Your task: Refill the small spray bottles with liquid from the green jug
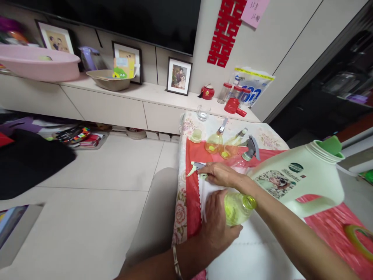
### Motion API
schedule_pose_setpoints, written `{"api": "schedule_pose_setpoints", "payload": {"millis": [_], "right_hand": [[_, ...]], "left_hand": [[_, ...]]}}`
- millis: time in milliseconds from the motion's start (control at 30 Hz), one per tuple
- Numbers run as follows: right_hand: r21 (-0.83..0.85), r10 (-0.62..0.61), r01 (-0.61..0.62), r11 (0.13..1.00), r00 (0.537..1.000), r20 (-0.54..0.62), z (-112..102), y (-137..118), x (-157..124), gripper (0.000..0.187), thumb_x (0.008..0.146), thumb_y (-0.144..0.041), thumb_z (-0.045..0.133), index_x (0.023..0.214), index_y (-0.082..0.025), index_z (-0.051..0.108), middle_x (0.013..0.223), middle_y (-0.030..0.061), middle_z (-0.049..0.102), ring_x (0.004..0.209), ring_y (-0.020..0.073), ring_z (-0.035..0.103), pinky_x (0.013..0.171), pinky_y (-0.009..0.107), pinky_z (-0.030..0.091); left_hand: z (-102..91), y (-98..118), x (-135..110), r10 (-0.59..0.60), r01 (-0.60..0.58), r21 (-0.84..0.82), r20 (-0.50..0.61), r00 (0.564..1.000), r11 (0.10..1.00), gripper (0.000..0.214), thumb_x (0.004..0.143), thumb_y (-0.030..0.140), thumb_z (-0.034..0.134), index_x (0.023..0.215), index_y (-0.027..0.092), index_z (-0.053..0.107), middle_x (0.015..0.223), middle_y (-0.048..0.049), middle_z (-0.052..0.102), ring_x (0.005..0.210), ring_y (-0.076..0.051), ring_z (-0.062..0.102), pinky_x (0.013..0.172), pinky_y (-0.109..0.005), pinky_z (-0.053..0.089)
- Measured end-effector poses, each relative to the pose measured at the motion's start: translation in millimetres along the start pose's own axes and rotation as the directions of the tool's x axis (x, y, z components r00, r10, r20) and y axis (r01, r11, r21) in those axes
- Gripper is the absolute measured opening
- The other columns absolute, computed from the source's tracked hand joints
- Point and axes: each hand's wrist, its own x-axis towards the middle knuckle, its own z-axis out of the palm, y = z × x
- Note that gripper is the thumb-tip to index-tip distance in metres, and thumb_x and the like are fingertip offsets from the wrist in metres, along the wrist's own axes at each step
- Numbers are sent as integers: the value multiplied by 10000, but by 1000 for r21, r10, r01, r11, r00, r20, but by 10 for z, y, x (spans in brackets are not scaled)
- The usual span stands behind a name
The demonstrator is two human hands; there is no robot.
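Holding bottle (236, 209) in left hand (215, 223) | right hand (219, 174) gripping trigger sprayer (199, 165) | pale-green jug (319, 171) label says "Garden" btw

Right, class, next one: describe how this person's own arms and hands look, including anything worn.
Both the left hand and right hand are ungloved, and no sleeve shows on either forearm. A thin, pale, band-shaped bracelet circles the left wrist; the right wrist shows none.
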Motion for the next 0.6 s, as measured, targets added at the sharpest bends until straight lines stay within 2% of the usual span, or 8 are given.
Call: {"api": "schedule_pose_setpoints", "payload": {"millis": [133, 233, 333, 433, 600], "right_hand": [[51, 15, -18, 999, 998, 53, 10, 29, 24, 526, 808, -116, 560, 1309, -240, 664, 1092, 52, 687, 879, 142, 600, 806, 228, 435], [131, 47, -53, 990, 998, 47, 18, 69, 49, 492, 799, -133, 570, 1266, -227, 690, 954, 21, 689, 738, 108, 554, 697, 203, 410], [247, 87, -86, 965, 996, 7, -4, 92, 55, 460, 782, -134, 567, 1212, -215, 712, 746, -16, 598, 623, 80, 459, 611, 191, 358], [392, 129, -100, 914, 990, -48, -61, 58, 31, 442, 768, -147, 570, 1179, -215, 715, 681, -32, 505, 603, 72, 426, 590, 186, 354], [640, 190, -86, 763, 977, -95, -159, -109, -43, 415, 771, -298, 681, 1175, -202, 687, 716, -25, 517, 654, 89, 513, 660, 233, 475]], "left_hand": [[-13, 18, 2, -15, 15, 6, 24, 1000, 1000, 819, 578, 125, 675, 1343, 210, 398, 1293, -138, 541, 1249, -375, 497, 1123, -558, 406], [-17, 27, 0, -35, 34, 23, 52, 998, 999, 829, 578, 120, 673, 1350, 199, 383, 1308, -147, 522, 1262, -370, 479, 1126, -564, 395], [-22, 34, 1, -45, 42, 44, 79, 996, 998, 831, 592, 130, 683, 1361, 198, 374, 1310, -147, 508, 1241, -363, 480, 1098, -557, 418], [-38, 49, 11, -32, 27, 55, 91, 995, 998, 824, 598, 132, 697, 1358, 190, 384, 1302, -146, 511, 1224, -355, 494, 1075, -540, 440], [-63, 79, 35, -41, 40, 13, 79, 996, 999, 839, 586, 131, 730, 1357, 197, 403, 1310, -140, 523, 1228, -345, 508, 1074, -521, 449]]}}
